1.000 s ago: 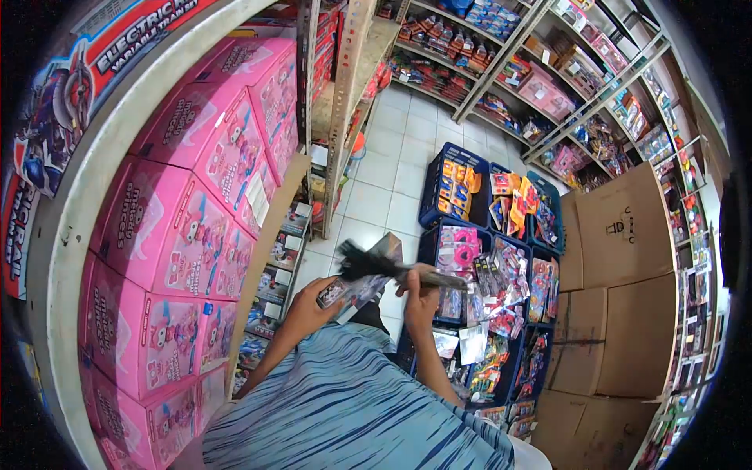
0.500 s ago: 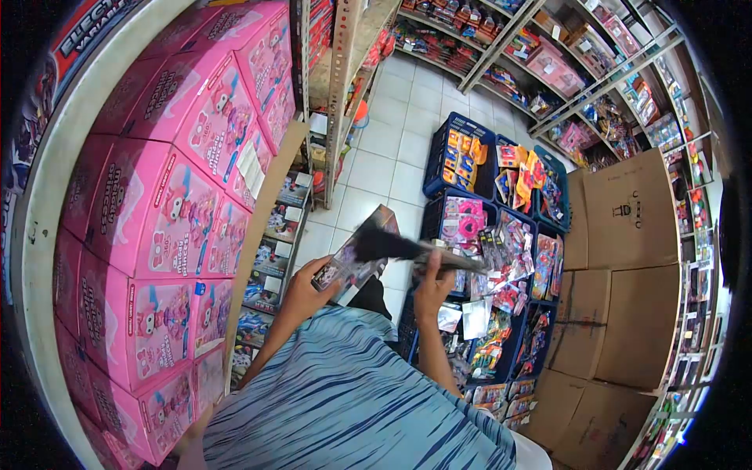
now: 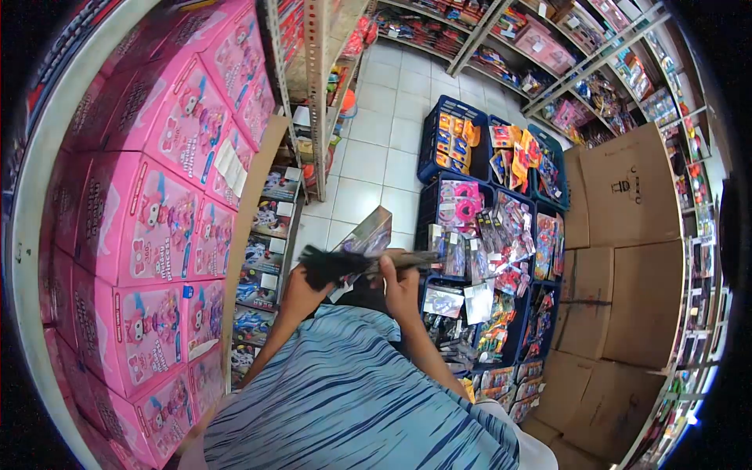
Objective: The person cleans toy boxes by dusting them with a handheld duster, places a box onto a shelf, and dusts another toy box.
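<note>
My right hand (image 3: 403,291) is closed around the handle of a brush with dark bristles (image 3: 325,268). The bristles point left, across the near end of a boxed toy (image 3: 374,233) and in front of my left hand's fingers. My left hand (image 3: 300,294) grips that box from its left side; the box is slim, shiny and dark, tilted away from me. Bristles hide part of the left fingers and the lower part of the box.
Stacked pink boxes (image 3: 160,223) rise on the left beside a metal shelf post (image 3: 315,94). On the tiled floor (image 3: 384,149), blue crates (image 3: 423,168) of packaged toys stand to the right. Brown cartons (image 3: 634,305) are behind them, with loaded shelves (image 3: 540,51) farther back.
My right hand has come left and slightly up, carrying the brush with it. Its bristles now lie over the near end of the box and my left fingers.
</note>
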A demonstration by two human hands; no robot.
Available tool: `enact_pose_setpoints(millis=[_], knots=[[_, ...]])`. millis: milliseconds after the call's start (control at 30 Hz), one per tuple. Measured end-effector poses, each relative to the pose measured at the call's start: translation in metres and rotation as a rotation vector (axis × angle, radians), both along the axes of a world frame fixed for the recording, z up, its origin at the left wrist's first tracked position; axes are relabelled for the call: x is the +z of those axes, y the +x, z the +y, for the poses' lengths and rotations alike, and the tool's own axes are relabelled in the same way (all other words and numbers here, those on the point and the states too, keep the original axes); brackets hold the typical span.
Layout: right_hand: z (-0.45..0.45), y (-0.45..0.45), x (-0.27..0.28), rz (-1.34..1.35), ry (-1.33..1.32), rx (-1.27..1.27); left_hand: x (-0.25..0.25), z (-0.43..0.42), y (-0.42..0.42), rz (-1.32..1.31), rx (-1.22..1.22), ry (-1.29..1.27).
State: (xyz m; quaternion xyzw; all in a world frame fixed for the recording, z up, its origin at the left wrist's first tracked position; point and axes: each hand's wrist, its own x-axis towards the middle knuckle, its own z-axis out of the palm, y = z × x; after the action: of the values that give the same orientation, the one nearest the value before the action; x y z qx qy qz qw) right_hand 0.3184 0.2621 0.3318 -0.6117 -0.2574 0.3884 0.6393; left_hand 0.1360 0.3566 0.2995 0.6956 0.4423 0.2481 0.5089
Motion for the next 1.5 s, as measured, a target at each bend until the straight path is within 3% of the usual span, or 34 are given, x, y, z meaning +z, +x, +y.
enact_pose_setpoints(millis=[67, 133, 167, 200, 333, 433, 600, 733, 867, 900, 1000, 1033, 1067, 1133, 1233, 1333, 1367, 1500], knots=[[-0.004, 0.002, 0.000, 0.000, 0.014, -0.067, -0.012, -0.002, 0.000, -0.005, -0.014, 0.023], [0.001, 0.014, -0.009, -0.109, 0.013, -0.338, 0.001, -0.003, 0.007, 0.023, -0.027, 0.005], [-0.005, 0.021, -0.008, -0.021, 0.014, -0.379, -0.002, -0.004, 0.010, -0.010, -0.026, 0.040], [-0.008, 0.027, -0.009, -0.105, 0.006, -0.370, -0.005, -0.004, 0.012, -0.044, -0.030, 0.075], [-0.029, 0.018, -0.005, -0.038, 0.038, -0.148, -0.007, -0.005, 0.021, 0.043, -0.096, 0.014], [-0.030, 0.010, -0.004, 0.017, 0.056, -0.260, -0.003, -0.005, 0.030, 0.015, -0.125, -0.019], [-0.050, -0.002, -0.026, 0.054, 0.035, -0.103, -0.016, -0.008, 0.038, 0.040, -0.117, -0.095], [-0.054, 0.027, -0.007, 0.032, 0.008, -0.171, -0.017, -0.006, 0.051, -0.018, -0.056, -0.186], [-0.059, 0.046, -0.002, -0.049, 0.024, -0.086, -0.024, -0.010, 0.068, 0.105, -0.033, -0.111], [-0.061, 0.050, -0.002, -0.069, 0.013, -0.077, -0.018, -0.014, 0.074, -0.023, -0.041, -0.055], [-0.070, 0.068, -0.005, -0.120, -0.027, -0.034, 0.007, -0.028, 0.091, -0.021, 0.011, 0.113], [-0.070, 0.081, -0.016, -0.227, -0.094, -0.089, 0.002, -0.023, 0.092, 0.050, -0.081, -0.143], [-0.068, 0.095, -0.023, -0.350, -0.029, -0.154, -0.002, -0.031, 0.100, -0.040, -0.008, -0.078], [-0.069, 0.103, -0.014, -0.142, -0.032, -0.258, 0.002, -0.037, 0.110, -0.060, -0.032, -0.074], [-0.083, 0.116, -0.003, -0.134, -0.075, -0.003, 0.009, -0.043, 0.124, 0.023, -0.068, -0.035], [-0.088, 0.138, -0.013, -0.087, -0.077, -0.029, 0.001, -0.043, 0.135, 0.031, -0.120, 0.090], [-0.083, 0.145, -0.016, -0.062, 0.021, -0.164, 0.000, -0.045, 0.139, 0.001, -0.102, 0.083], [-0.087, 0.156, -0.015, 0.108, 0.005, -0.171, 0.009, -0.050, 0.156, 0.034, -0.089, 0.044]])
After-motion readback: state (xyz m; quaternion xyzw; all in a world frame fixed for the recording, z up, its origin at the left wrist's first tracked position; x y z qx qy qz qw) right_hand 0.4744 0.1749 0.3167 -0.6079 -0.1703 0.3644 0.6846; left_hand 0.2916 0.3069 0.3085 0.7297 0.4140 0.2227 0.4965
